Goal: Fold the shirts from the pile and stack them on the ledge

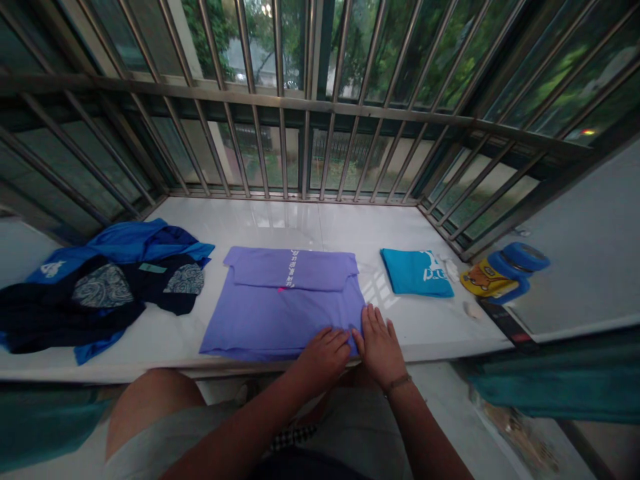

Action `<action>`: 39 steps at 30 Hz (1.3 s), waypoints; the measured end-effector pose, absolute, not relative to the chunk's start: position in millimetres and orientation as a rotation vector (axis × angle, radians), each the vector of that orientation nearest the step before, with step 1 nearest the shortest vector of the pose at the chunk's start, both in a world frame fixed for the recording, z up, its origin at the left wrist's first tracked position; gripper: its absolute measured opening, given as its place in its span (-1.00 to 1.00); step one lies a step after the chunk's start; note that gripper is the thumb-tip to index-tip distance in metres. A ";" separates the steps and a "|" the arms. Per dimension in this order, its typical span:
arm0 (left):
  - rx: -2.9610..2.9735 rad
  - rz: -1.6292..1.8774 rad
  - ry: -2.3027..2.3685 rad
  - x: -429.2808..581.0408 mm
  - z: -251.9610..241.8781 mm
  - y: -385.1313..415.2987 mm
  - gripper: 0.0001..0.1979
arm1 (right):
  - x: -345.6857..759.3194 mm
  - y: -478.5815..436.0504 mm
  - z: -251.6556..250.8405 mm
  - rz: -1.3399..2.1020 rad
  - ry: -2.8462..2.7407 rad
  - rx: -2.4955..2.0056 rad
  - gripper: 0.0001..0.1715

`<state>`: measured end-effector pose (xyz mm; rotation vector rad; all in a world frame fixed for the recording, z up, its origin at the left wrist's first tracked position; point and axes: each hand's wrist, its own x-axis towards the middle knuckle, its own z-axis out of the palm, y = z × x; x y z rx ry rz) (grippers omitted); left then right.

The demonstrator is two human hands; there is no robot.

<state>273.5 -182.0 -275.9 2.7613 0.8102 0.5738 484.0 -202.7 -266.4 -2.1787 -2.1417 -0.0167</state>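
Dark-blue clothes pile [170, 283] at 9 o'clock. Mid-sill [300, 223]: purple garment [280, 320], long axis approx 9–3, folded flap [255, 270] w/ white lettering [291, 268] twd 12. L hand [327, 353] at its 5, palm down, can't tell if gripping; R hand [379, 343] at 4, flat, not clamped. Folded teal cloth [410, 273], approx 3.

The folded shirt [285, 321] is showing lavender purple, with white lettering running over its turned-down part and a small pink mark appearing just below. The smaller folded garment [410, 277] is displaying turquoise blue under a white print. The crumpled garment [155, 237] is showing royal blue with a white emblem, while the navy garment [144, 283] is bearing pale grey paisley patches and a teal label. The jug [505, 272] is combining blue and yellow with a brown cartoon animal. The windowsill [350, 227] is showing white.
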 end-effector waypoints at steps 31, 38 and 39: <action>2.457 0.429 1.851 53.6 -289.5 -114.7 -0.38 | 464.3 -75.6 -222.3 -0.066 -2.427 -2.053 -0.55; 2.456 0.440 1.849 51.4 -289.2 -114.4 -0.38 | 464.2 -70.6 -218.1 -0.045 -2.487 -2.004 -0.57; 2.459 0.443 1.842 50.7 -289.4 -114.3 -0.38 | 463.4 -69.6 -217.0 -0.039 -2.498 -1.995 -0.58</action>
